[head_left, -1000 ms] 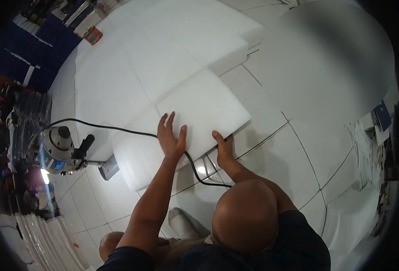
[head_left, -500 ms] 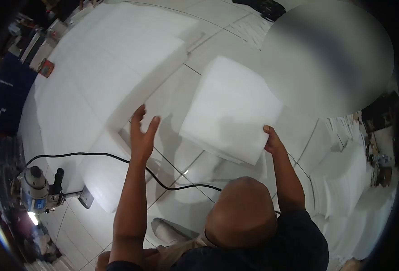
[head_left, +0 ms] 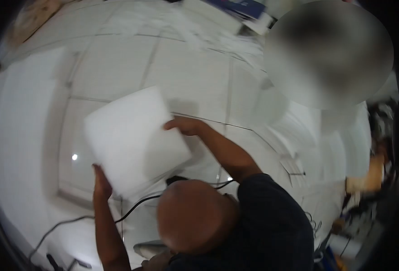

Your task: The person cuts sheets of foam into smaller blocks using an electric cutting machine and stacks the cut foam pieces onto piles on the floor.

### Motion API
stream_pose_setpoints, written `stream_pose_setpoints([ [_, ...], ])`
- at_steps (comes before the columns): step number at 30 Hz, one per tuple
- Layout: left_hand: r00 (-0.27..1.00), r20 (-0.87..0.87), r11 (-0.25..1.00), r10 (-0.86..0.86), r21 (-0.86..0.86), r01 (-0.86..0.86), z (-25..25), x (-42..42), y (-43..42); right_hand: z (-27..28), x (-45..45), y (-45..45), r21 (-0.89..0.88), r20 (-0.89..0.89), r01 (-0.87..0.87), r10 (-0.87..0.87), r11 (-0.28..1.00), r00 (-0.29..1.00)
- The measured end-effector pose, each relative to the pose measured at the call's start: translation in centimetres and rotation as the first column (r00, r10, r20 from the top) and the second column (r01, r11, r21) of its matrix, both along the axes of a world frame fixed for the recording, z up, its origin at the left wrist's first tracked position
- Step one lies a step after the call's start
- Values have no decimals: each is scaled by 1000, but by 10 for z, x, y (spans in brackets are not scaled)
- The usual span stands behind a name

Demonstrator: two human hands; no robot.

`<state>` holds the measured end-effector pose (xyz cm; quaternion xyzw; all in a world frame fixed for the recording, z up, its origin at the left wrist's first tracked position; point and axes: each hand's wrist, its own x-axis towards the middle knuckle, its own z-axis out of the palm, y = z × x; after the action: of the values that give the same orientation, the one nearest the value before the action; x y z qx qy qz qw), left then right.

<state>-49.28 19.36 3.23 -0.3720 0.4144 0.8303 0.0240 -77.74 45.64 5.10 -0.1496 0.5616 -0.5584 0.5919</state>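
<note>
A squarish stack of white foam sheets (head_left: 134,135) is held tilted above the tiled floor, with thin layers showing along its lower edge. My right hand (head_left: 183,125) grips its right edge, thumb on the top face and the other fingers hidden beneath. My left hand (head_left: 101,184) is at its lower left edge, thumb pointing up along the side and fingers partly hidden behind the foam. Motion blurs the picture somewhat.
A large white foam block (head_left: 21,149) lies on the left. A black cable (head_left: 138,205) crosses the floor (head_left: 190,67) in front of me. White sheeting (head_left: 344,135) and a cardboard piece (head_left: 366,176) are on the right. A blurred disc covers the upper right.
The view has swung to the right. My left hand, apart from the foam stack and open before, is now against its edge. My right hand still holds the stack, which has turned.
</note>
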Motion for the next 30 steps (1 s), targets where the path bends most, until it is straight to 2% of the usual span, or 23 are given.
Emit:
stream_pose_setpoints([
  [1,998,-52,999,-40,-17,39,6,-2,5,-4,-6,-1,-7,-39,1,-1,1000,999],
  [4,994,33,987,-107,-113,110,-3,-6,13,-4,-18,6,-21,-40,-31,30,999,999],
  [6,996,33,996,-79,-48,80,-13,-7,6,-6,-19,-13,-22,-14,-59,58,998,998],
  [8,998,34,998,-61,15,61,-12,-16,22,14,-20,-14,-60,-33,5,-7,998,999],
  [11,992,-102,982,71,184,-51,-3,-29,41,18,-44,-34,-24,-83,54,-56,998,995],
  [12,993,-47,984,106,147,-98,1,-35,44,18,-49,-40,-29,-99,35,-38,999,994],
  [13,987,-19,982,158,107,-155,0,-39,47,22,-48,-46,-2,-112,89,-89,996,990],
  [14,976,-10,966,216,150,-212,-13,-42,48,26,-50,-49,26,-124,134,-129,991,984],
  [15,970,-31,955,243,180,-233,-10,-45,52,-7,-63,-54,-4,-118,141,-140,990,983],
  [16,956,-8,940,293,186,-286,2,-49,57,-35,-76,-55,-80,-374,138,-158,987,914],
  [17,950,-31,936,310,184,-300,1,-50,57,-31,-68,-44,-34,-533,321,-289,946,795],
  [18,933,16,917,359,180,-356,11,-51,57,-27,-67,-33,-87,-537,432,-407,898,739],
  [19,917,-41,911,397,138,-388,15,-49,59,-27,-65,-20,-102,-643,531,-463,841,610],
  [20,911,-43,908,410,116,-403,16,-49,60,-36,-53,2,-152,-627,631,-568,760,534],
  [22,874,-93,875,478,144,-463,18,-48,62,-39,-12,33,-83,-440,787,-731,611,522],
  [23,866,-111,870,488,139,-473,17,-47,62,-42,17,40,-81,-433,794,-739,603,516],
  [24,873,-109,877,475,139,-459,16,-47,65,-42,51,41,-15,-287,757,-728,653,623],
  [26,859,-81,859,506,140,-492,13,-55,78,-42,89,27,63,23,651,-653,757,757],
  [29,841,-114,846,529,144,-513,-25,-49,91,-20,105,-10,113,72,630,-639,769,766],
  [30,837,-126,845,532,142,-516,-23,-50,99,-22,105,-10,100,70,627,-634,773,770],
])
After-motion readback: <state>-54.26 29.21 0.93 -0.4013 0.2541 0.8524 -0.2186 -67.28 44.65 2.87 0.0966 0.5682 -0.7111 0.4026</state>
